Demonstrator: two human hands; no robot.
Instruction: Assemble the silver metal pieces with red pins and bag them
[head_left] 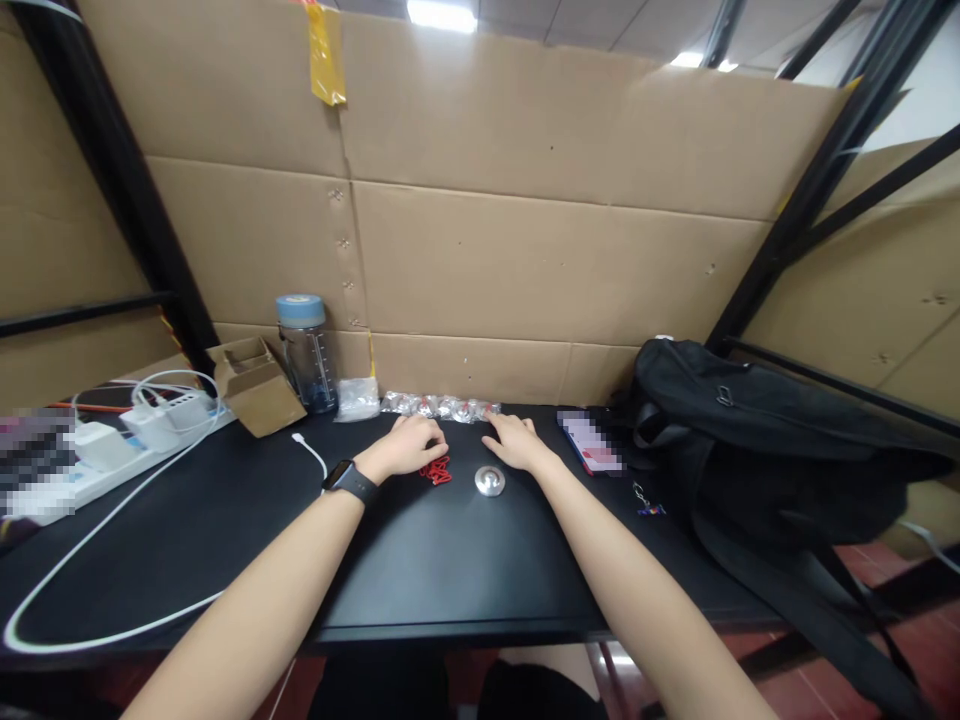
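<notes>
My left hand (407,446), with a dark watch (350,480) on the wrist, rests palm down at the near side of a row of shiny silver packets (452,408). Its thumb stands apart from the fingers, just over a tangled red cord (437,472). My right hand (514,440) lies palm down at the right end of that row, its thumb held away and its fingertips at the packets. Between the two hands and nearer to me is a round, shiny silver disc (490,481). Neither hand visibly holds anything.
Left of the packets are a clear plastic bag (358,398), a blue-lidded bottle (307,355), an opened cardboard box (259,385) and a power strip (112,460) with white cables. To the right lie a phone (590,443), a keyring (646,502) and a black backpack (780,450). Cardboard walls the back.
</notes>
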